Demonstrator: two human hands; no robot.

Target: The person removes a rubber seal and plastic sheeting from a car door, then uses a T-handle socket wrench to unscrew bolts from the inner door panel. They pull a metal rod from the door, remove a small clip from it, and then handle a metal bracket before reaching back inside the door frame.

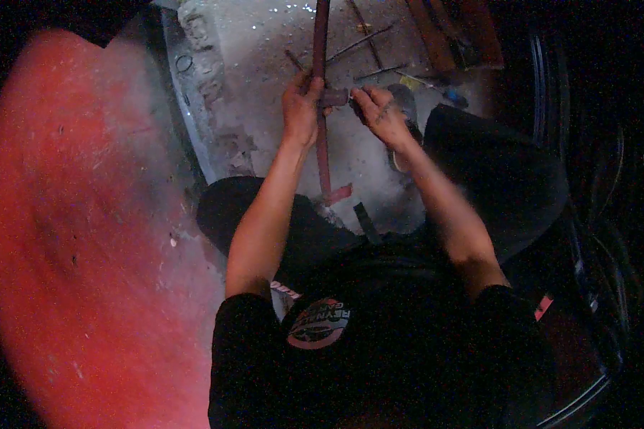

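Note:
A long reddish-brown metal bar [323, 154] runs from the top of the view down to the floor between my knees. My left hand [300, 107] is wrapped around it near its middle. A short stub [334, 97] sticks out sideways from the bar. My right hand [381, 113] is closed on a small dark object at the end of that stub; what the object is cannot be made out. I sit low, in a black shirt and dark trousers, with both arms stretched forward.
Thin metal rods [361, 41] and scraps lie on the dusty concrete floor [265, 43] beyond my hands. A large red curved surface [86, 229] fills the left. Reddish bars [436, 32] lie at top right. The right side is dark.

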